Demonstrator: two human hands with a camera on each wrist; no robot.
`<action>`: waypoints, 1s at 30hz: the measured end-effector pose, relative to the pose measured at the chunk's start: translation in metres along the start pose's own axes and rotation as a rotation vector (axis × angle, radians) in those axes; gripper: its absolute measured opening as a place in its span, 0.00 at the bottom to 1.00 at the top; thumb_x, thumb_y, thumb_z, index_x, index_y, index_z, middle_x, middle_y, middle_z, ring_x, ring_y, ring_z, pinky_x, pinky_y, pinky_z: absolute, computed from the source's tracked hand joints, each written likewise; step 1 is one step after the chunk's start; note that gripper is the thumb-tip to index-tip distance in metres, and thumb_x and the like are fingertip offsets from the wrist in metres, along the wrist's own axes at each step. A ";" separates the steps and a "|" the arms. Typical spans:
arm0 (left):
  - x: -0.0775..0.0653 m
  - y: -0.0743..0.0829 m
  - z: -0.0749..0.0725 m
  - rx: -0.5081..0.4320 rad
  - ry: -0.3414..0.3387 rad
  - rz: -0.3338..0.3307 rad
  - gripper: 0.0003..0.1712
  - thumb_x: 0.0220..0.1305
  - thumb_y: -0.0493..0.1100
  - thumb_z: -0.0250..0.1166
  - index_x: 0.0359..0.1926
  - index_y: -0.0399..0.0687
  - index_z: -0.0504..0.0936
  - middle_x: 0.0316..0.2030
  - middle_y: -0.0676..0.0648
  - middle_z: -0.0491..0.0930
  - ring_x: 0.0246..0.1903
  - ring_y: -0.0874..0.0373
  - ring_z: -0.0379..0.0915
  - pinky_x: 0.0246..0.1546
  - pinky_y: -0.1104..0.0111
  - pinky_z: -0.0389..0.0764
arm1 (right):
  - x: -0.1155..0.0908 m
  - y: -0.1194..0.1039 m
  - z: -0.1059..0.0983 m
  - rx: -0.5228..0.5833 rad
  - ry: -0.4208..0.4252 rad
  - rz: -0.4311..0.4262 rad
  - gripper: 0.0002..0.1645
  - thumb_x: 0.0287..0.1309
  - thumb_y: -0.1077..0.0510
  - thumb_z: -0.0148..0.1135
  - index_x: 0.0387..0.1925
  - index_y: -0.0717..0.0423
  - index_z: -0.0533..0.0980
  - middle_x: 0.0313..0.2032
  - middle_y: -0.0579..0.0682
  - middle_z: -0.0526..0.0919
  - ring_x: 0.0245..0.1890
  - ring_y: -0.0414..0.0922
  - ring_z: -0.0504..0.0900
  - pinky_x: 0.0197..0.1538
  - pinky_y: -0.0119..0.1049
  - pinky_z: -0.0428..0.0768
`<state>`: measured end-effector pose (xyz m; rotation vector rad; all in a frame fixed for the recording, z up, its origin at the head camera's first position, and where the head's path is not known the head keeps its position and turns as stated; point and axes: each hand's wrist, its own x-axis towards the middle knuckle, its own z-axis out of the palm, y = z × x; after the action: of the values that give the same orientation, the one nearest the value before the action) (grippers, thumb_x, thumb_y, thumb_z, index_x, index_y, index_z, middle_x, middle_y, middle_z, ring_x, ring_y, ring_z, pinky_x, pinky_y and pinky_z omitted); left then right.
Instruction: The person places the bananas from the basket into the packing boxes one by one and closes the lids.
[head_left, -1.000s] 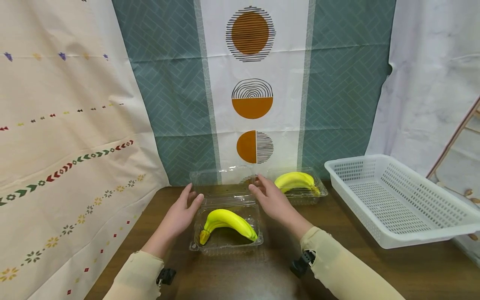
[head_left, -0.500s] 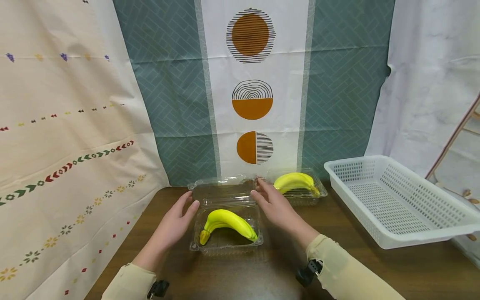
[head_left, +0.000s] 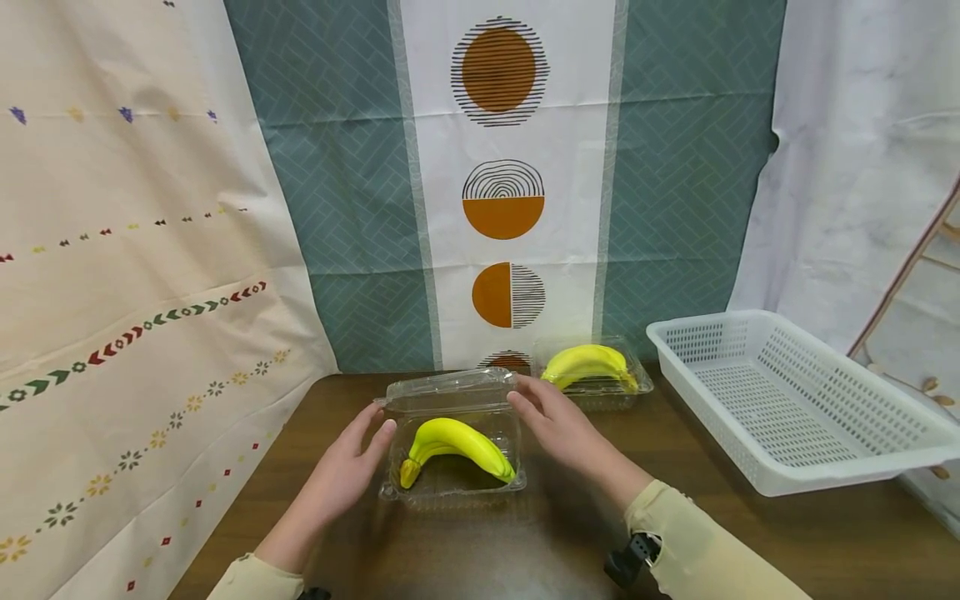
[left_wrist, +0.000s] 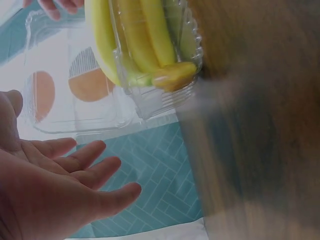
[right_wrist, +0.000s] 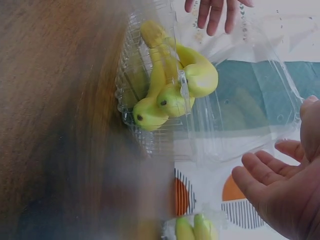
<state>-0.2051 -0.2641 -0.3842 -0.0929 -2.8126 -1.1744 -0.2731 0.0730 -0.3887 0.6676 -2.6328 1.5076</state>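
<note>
A clear plastic clamshell container [head_left: 450,498] sits on the table with a bunch of yellow bananas [head_left: 459,440] in its base. Its hinged lid [head_left: 450,393] stands tilted up at the back, between both hands. My left hand [head_left: 341,467] is at the lid's left corner, fingers extended, as the left wrist view also shows of the hand [left_wrist: 55,180]. At the lid's right corner is my right hand [head_left: 558,425], its fingertips right at the edge. In the right wrist view, that hand [right_wrist: 285,185] has straight, spread fingers beside the lid.
Behind and to the right stands a second clear container [head_left: 600,402] with bananas [head_left: 588,363] inside. A white perforated basket [head_left: 712,417] occupies the table's right side. Patterned cloths hang at the back and both sides of the brown table [head_left: 450,558].
The lid has swung forward and lower over the back of the base. Both hands have moved slightly down and toward me along with it. The bananas and base have stayed put.
</note>
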 end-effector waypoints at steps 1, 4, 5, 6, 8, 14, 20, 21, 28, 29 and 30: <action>-0.001 -0.001 0.001 0.000 -0.002 0.001 0.50 0.85 0.71 0.50 0.88 0.40 0.55 0.83 0.34 0.61 0.83 0.34 0.54 0.80 0.35 0.56 | -0.001 0.000 0.000 -0.005 0.004 -0.002 0.39 0.85 0.39 0.57 0.82 0.60 0.68 0.73 0.58 0.77 0.71 0.58 0.78 0.74 0.60 0.75; -0.005 -0.002 0.002 -0.005 -0.011 -0.001 0.48 0.86 0.70 0.49 0.87 0.41 0.57 0.84 0.34 0.60 0.83 0.33 0.52 0.80 0.35 0.56 | -0.005 0.000 0.001 -0.008 0.014 -0.004 0.35 0.86 0.41 0.57 0.80 0.57 0.71 0.71 0.55 0.79 0.70 0.57 0.79 0.73 0.60 0.76; -0.007 -0.002 0.002 -0.004 -0.017 -0.002 0.48 0.86 0.71 0.49 0.87 0.41 0.57 0.84 0.34 0.59 0.83 0.33 0.53 0.79 0.34 0.56 | -0.006 0.001 0.001 -0.009 0.014 -0.005 0.34 0.86 0.41 0.57 0.79 0.56 0.72 0.71 0.55 0.80 0.70 0.56 0.80 0.73 0.60 0.76; -0.008 -0.003 0.002 -0.004 -0.022 -0.004 0.48 0.86 0.71 0.49 0.87 0.42 0.57 0.84 0.34 0.59 0.83 0.33 0.53 0.79 0.33 0.57 | -0.007 0.001 0.001 -0.012 0.014 -0.003 0.33 0.86 0.42 0.57 0.78 0.55 0.73 0.71 0.54 0.80 0.70 0.55 0.80 0.73 0.60 0.76; -0.011 -0.004 0.003 -0.004 -0.034 -0.004 0.48 0.86 0.71 0.48 0.87 0.42 0.57 0.84 0.33 0.59 0.83 0.32 0.53 0.78 0.32 0.58 | -0.010 0.002 0.002 -0.012 0.013 -0.009 0.31 0.86 0.42 0.57 0.77 0.54 0.75 0.70 0.53 0.81 0.70 0.55 0.80 0.73 0.60 0.75; -0.016 -0.008 0.008 -0.009 -0.046 0.002 0.48 0.87 0.70 0.48 0.87 0.39 0.58 0.84 0.34 0.58 0.83 0.33 0.52 0.79 0.33 0.57 | -0.019 0.006 0.003 -0.014 0.006 -0.013 0.31 0.86 0.41 0.57 0.77 0.53 0.75 0.69 0.50 0.82 0.69 0.54 0.81 0.72 0.60 0.76; -0.023 -0.011 0.014 -0.009 -0.058 -0.016 0.48 0.87 0.69 0.48 0.87 0.37 0.58 0.84 0.33 0.59 0.83 0.32 0.52 0.78 0.32 0.57 | -0.026 0.010 0.005 -0.026 0.002 -0.002 0.31 0.85 0.42 0.59 0.77 0.53 0.76 0.68 0.49 0.82 0.67 0.53 0.82 0.71 0.59 0.79; -0.023 -0.011 0.015 -0.008 -0.059 -0.017 0.47 0.88 0.68 0.48 0.86 0.37 0.59 0.84 0.32 0.59 0.83 0.32 0.52 0.78 0.32 0.58 | -0.027 0.011 0.006 -0.029 0.002 -0.003 0.31 0.85 0.42 0.59 0.76 0.53 0.76 0.68 0.49 0.83 0.66 0.52 0.83 0.70 0.58 0.79; -0.026 -0.019 0.020 -0.012 -0.066 -0.024 0.45 0.88 0.66 0.49 0.86 0.36 0.61 0.83 0.31 0.61 0.82 0.32 0.53 0.78 0.33 0.59 | -0.034 0.018 0.011 -0.048 -0.025 -0.031 0.31 0.84 0.42 0.61 0.74 0.55 0.77 0.62 0.48 0.84 0.60 0.50 0.85 0.65 0.56 0.82; -0.026 -0.020 0.021 -0.014 -0.068 -0.028 0.45 0.88 0.67 0.49 0.85 0.36 0.61 0.82 0.31 0.61 0.82 0.32 0.54 0.77 0.33 0.59 | -0.035 0.019 0.011 -0.051 -0.027 -0.033 0.31 0.84 0.42 0.61 0.74 0.56 0.78 0.62 0.49 0.84 0.60 0.50 0.85 0.65 0.56 0.82; -0.026 -0.021 0.022 -0.017 -0.070 -0.030 0.46 0.88 0.67 0.49 0.85 0.36 0.61 0.82 0.31 0.61 0.82 0.32 0.54 0.77 0.33 0.60 | -0.036 0.020 0.012 -0.052 -0.029 -0.034 0.31 0.83 0.42 0.61 0.74 0.56 0.78 0.62 0.49 0.84 0.60 0.50 0.85 0.65 0.57 0.82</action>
<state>-0.1822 -0.2642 -0.4173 -0.0956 -2.8747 -1.2250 -0.2459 0.0846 -0.4198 0.7314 -2.6575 1.4264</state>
